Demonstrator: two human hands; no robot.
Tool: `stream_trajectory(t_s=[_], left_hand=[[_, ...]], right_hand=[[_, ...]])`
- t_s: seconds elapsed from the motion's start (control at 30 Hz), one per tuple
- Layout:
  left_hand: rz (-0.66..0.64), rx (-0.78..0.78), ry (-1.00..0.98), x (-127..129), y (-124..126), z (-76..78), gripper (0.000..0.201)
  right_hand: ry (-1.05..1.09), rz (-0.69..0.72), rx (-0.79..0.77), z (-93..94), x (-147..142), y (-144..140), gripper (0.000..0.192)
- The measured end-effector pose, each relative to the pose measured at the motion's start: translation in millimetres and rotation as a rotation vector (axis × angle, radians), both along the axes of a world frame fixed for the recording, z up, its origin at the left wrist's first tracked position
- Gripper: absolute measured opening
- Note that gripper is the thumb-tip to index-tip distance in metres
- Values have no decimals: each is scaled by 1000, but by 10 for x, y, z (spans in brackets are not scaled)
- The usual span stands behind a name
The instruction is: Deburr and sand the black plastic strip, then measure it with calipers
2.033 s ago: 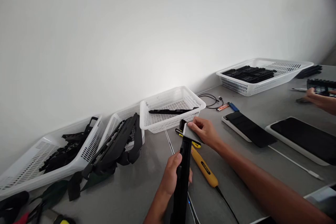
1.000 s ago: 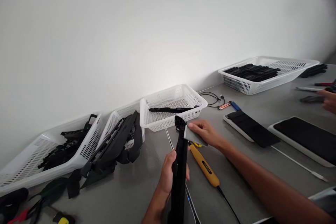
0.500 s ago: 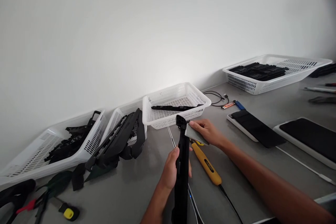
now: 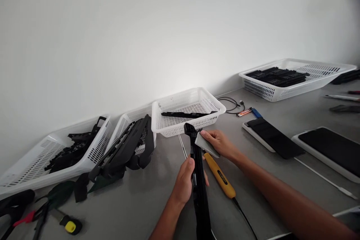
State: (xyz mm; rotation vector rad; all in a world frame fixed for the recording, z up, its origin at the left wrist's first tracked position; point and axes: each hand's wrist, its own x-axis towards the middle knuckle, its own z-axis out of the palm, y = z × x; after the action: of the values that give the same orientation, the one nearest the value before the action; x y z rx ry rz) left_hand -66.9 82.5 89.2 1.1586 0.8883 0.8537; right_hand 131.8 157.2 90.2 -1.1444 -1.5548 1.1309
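A long black plastic trim piece [image 4: 200, 195] stands out in front of me, its hooked end pointing away. My left hand [image 4: 183, 183] is closed around its middle, thumb on the near side and fingertips showing on the far side. Between the fingers of my right hand [image 4: 221, 141] is a flat grey pad [image 4: 206, 144], pressed against the trim piece's right edge just below the hooked end. Under the hands, on the grey table [image 4: 146, 198], lies a yellow-handled corded tool [image 4: 220, 176]; its front end is hidden.
A white basket [image 4: 188, 127] holding one black strip [image 4: 187, 115] stands ahead. Baskets with black parts sit left [image 4: 92, 153] and far right [image 4: 274, 93]. Black-screened devices [image 4: 270, 138] and a white cable [image 4: 323, 176] lie right. A yellow-and-black tool [image 4: 71, 225] is front left.
The trim piece has tilted, its hooked end shifting left and its near end right. The grey pad and my right hand have moved slightly left and turned with it.
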Motion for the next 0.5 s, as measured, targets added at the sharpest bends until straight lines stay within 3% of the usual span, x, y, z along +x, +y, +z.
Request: stream_trajectory(t_s=[0.13, 0.3, 0.43, 0.5], left_hand=[[38, -85, -59, -25, 27, -30, 77], [97, -149, -107, -54, 63, -63, 70], [271, -128, -100, -113, 94, -159, 65], [317, -128, -107, -137, 103, -210, 63]], right_hand=[[-10, 114, 30, 30, 47, 12, 69], [-51, -25, 58, 18, 34, -2, 69], [-70, 227, 49, 7, -135, -110, 67], [-79, 282, 42, 9, -189, -142, 67]])
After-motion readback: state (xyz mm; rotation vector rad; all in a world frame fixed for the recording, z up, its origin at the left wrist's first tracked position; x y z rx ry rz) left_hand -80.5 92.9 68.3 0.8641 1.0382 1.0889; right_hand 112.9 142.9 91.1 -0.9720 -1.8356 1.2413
